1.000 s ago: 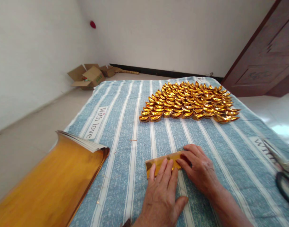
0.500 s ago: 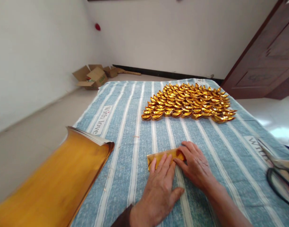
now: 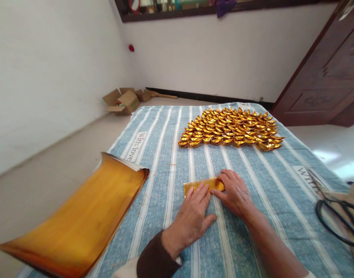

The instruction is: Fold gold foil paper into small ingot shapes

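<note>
On striped cloth (image 3: 165, 154): left hand (image 3: 191, 220) and right hand (image 3: 236, 193) flat, fingers spread, pressing folded gold strip (image 3: 204, 184). Nothing clenched. Beyond, folded gold ingots (image 3: 231, 129); left, gold sheet stack (image 3: 87, 216); right, scissors (image 3: 336, 212).

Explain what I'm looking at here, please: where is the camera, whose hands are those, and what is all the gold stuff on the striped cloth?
The camera sits on the person's head, looking forward and down, so both hands are the wearer's own. The left hand and right hand press flat on a folded strip of gold paper lying on a blue striped cloth. Neither hand grips it; the fingers rest on top. Farther away, many folded gold ingots lie in tight rows. To the left, a stack of gold paper sheets overhangs the edge. Black scissors lie at the right.
</note>
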`<state>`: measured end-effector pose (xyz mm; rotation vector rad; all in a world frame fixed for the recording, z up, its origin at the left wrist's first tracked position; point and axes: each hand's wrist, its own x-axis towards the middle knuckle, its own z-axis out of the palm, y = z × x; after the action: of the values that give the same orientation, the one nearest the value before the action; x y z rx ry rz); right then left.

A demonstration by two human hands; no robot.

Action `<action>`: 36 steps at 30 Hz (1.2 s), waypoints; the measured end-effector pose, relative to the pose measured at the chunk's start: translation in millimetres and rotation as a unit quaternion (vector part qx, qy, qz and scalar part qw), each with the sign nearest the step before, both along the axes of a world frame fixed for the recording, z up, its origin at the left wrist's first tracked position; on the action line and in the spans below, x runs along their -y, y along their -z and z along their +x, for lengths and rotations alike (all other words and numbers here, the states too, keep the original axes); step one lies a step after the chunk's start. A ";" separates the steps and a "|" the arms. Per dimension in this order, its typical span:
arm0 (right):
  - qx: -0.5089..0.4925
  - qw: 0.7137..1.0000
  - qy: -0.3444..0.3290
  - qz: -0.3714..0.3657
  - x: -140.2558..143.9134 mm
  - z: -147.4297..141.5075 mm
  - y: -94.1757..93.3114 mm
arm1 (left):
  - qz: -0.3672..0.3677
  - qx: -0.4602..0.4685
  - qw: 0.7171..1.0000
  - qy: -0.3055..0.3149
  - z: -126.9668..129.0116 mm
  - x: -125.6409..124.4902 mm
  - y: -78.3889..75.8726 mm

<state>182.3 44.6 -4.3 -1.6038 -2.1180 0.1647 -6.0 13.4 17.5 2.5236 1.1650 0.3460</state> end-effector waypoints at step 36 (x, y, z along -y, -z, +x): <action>-0.204 0.972 -0.073 -0.092 2.1 -9.0 12.5 | 0.058 -0.026 0.994 0.093 -14.4 -6.9 -5.0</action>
<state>173.3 42.5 -16.7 -1.3658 -1.9343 0.6950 -20.4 20.3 22.5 2.7312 0.9432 0.3091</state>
